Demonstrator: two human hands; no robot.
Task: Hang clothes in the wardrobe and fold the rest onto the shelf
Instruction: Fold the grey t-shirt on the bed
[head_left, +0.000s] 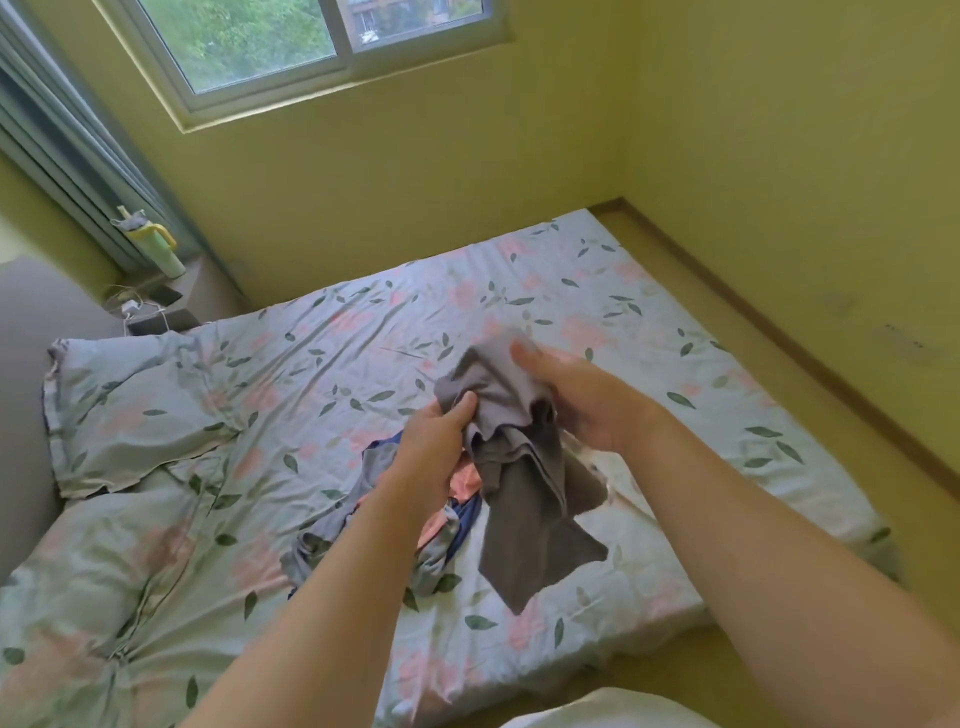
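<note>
Now, grey garment (524, 483): bunched and held up between both hands above the middle of the bed (363, 332), its loose end hanging down towards the near edge.
Left hand (434, 441): fingers curled, thumb pressed on top, pinching a fold on the left side of the grey garment.
Right hand (582, 400): fingers stretched almost straight along the garment's upper right side, the cloth lying against the palm; the thumb is hidden behind the cloth.
Pile of clothes (332, 540): blue-grey, dark blue and peach pieces heaped on the sheet under the left forearm, just below the hanging garment.
Bed: covered in a pale sheet with pink flowers and green leaves, pushed into the far right corner of the room.
Pillow (135, 410): same print, at the left edge of the bed.
Bedside table (208, 291): at the bed's far left corner, with a green mug (156, 244) with a yellow handle standing on it.
Window (260, 41): in the far wall, above the bed.
</note>
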